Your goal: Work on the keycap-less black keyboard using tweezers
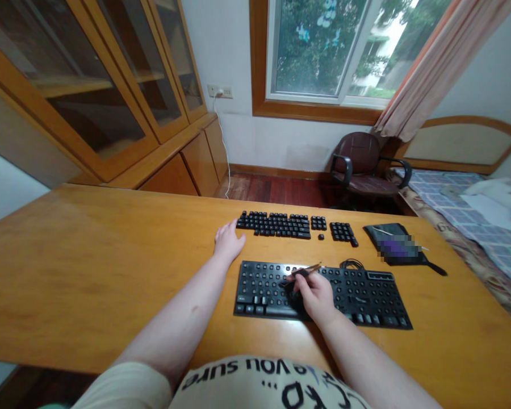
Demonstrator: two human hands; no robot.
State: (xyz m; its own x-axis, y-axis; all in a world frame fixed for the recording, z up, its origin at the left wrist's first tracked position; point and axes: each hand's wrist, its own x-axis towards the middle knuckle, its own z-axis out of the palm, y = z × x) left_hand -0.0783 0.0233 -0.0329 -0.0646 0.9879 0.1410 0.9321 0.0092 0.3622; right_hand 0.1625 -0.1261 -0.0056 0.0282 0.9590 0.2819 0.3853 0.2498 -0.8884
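A black keyboard base [366, 292] with most keycaps removed lies on the wooden desk [89, 272]. My right hand [317, 295] rests on its middle, closed on a thin wooden-handled brush [309, 269] whose dark head touches the base. Beyond it, the removed black keycaps [275, 223] are laid out in rows in the keyboard's layout, with smaller groups [343, 232] to the right. My left hand [227, 241] reaches to the left end of those rows, fingers stretched out beside the nearest caps.
A black pouch [394, 244] with a thin tool on it lies at the desk's right. A coiled cable [351, 263] sits behind the keyboard. Past the desk stand an office chair [364, 165], a bed [472, 221] and wooden cabinets [132, 96].
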